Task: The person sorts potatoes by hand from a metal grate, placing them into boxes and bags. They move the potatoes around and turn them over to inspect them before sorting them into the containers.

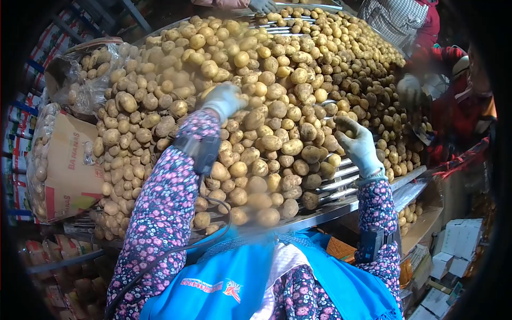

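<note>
Left grip [225,101] curled on potatoes [272,142], hold impossible to tell; right grip [361,148] hovered half-open near bare slats [344,181], nothing visible inside. Potatoes lay heaped across metal desk [341,207], beside banana carton [72,157].

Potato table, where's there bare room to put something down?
Bare slats lie beside the right hand, between the potatoes and the near metal rim. A narrower slatted gap shows at the far end, near another person's gloved hand. The middle and left are heaped full.

Produce-sorting workplace | slatted metal table [341,207] | heaped potatoes [272,142] | banana carton [72,162] | gloved co-worker [409,90]
</note>
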`<state>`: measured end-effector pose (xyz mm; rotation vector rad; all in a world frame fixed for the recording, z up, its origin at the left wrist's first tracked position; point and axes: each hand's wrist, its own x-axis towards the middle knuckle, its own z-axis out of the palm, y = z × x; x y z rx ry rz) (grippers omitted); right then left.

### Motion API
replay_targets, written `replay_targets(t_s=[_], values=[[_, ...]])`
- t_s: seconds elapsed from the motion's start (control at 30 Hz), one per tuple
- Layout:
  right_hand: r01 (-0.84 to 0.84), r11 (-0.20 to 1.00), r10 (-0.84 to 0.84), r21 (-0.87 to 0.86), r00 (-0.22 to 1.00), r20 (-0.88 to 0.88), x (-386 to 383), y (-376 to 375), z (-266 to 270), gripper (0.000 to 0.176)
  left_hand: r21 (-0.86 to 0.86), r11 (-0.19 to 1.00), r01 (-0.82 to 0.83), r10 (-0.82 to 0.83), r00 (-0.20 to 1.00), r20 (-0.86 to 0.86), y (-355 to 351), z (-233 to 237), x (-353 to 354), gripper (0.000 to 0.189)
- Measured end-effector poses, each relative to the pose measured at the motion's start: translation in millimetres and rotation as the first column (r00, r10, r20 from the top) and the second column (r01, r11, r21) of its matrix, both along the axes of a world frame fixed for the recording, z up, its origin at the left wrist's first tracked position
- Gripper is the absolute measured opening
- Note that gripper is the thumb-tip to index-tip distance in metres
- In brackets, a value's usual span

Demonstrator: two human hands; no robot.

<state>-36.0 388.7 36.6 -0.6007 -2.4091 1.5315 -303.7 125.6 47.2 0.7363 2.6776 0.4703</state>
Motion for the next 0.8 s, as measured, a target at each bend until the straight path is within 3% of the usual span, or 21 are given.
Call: replay_targets(t_s=[0.03,0.07,0.1,0.13,0.17,0.23,0.27,0.37,0.4,0.47,0.5,0.53,0.57,0.6,0.63,0.7,0.77,0.8], values=[[-0.010,0.979,0.007,0.203,1.000,0.018,-5.1,5.7,-4.7,0.039,0.256,0.952,-0.168,0.105,0.965,0.241,-10.1,9.1,4.2,0.043],[-0.009,0.980,0.006,0.200,1.000,0.018,-12.7,0.3,6.4,0.039,0.515,0.785,-0.344,0.024,0.848,0.529,-25.8,8.3,1.2,0.046],[-0.089,0.862,0.041,0.499,0.994,0.105,-21.0,-7.7,18.4,0.039,0.726,0.584,-0.362,-0.116,0.849,0.516,-39.6,4.3,1.9,0.042],[-0.183,0.649,0.052,0.738,0.979,0.197,-29.9,-12.7,25.9,0.040,0.777,0.406,-0.481,-0.225,0.772,0.595,-57.1,-1.5,2.5,0.044],[-0.201,0.594,0.090,0.779,0.979,0.184,-40.3,-14.1,17.6,0.040,0.771,0.216,-0.599,-0.346,0.692,0.634,-69.3,-0.5,8.4,0.045],[-0.411,0.445,0.046,0.795,0.898,0.438,-63.7,-19.1,11.5,0.039,0.710,0.078,-0.700,-0.519,0.580,0.628,-85.0,8.9,18.8,0.050],[-0.457,0.389,0.120,0.800,0.886,0.448,-70.5,-21.1,5.4,0.038,0.681,0.086,-0.727,-0.684,0.454,0.571,-95.9,3.3,15.0,0.055],[-0.572,0.302,0.014,0.763,0.803,0.596,-92.6,-25.2,0.7,0.036,0.621,-0.010,-0.784,-0.643,0.481,0.596,-103.9,2.5,28.7,0.055],[-0.595,0.304,0.001,0.744,0.781,0.624,-94.2,-28.4,6.5,0.030,0.616,-0.015,-0.787,-0.640,0.481,0.599,-103.1,7.6,31.4,0.055],[-0.580,0.265,-0.006,0.770,0.798,0.603,-106.3,-21.6,-14.9,0.026,0.732,0.437,-0.523,-0.344,0.655,0.673,-95.7,25.5,38.4,0.056],[-0.556,0.230,-0.015,0.799,0.819,0.574,-109.5,-17.0,-25.8,0.023,0.628,0.698,-0.345,-0.201,0.747,0.633,-81.4,33.5,48.9,0.051],[-0.547,0.208,-0.014,0.811,0.827,0.562,-110.5,-19.4,-20.2,0.020,0.407,0.907,-0.105,-0.161,0.809,0.566,-71.8,-0.3,43.8,0.050],[-0.547,0.208,-0.014,0.811,0.827,0.561,-112.2,-18.1,-18.8,0.020,0.091,0.935,0.342,-0.351,0.927,0.132,-50.4,21.2,66.4,0.043],[-0.577,0.221,0.011,0.786,0.807,0.590,-113.8,-16.0,-18.7,0.020,-0.236,0.855,0.462,-0.459,0.886,0.070,-31.8,33.0,83.1,0.036],[-0.604,0.232,0.035,0.762,0.788,0.614,-113.9,-12.6,-18.2,0.020,-0.382,0.764,0.520,-0.554,0.832,0.023,-23.9,2.9,86.5,0.035],[-0.557,0.276,0.054,0.783,0.823,0.566,-103.7,-5.4,-13.1,0.020,-0.492,0.696,0.523,-0.562,0.823,0.081,-11.0,-10.8,88.4,0.036],[-0.326,0.654,0.051,0.682,0.919,0.390,-82.3,-3.1,-1.5,0.023,-0.527,0.659,0.538,-0.565,0.815,0.125,-3.3,-0.3,88.6,0.036],[-0.106,0.866,0.018,0.488,0.983,0.181,-67.4,2.9,-13.2,0.035,-0.556,0.627,0.545,-0.559,0.813,0.166,1.3,3.6,89.6,0.036]])
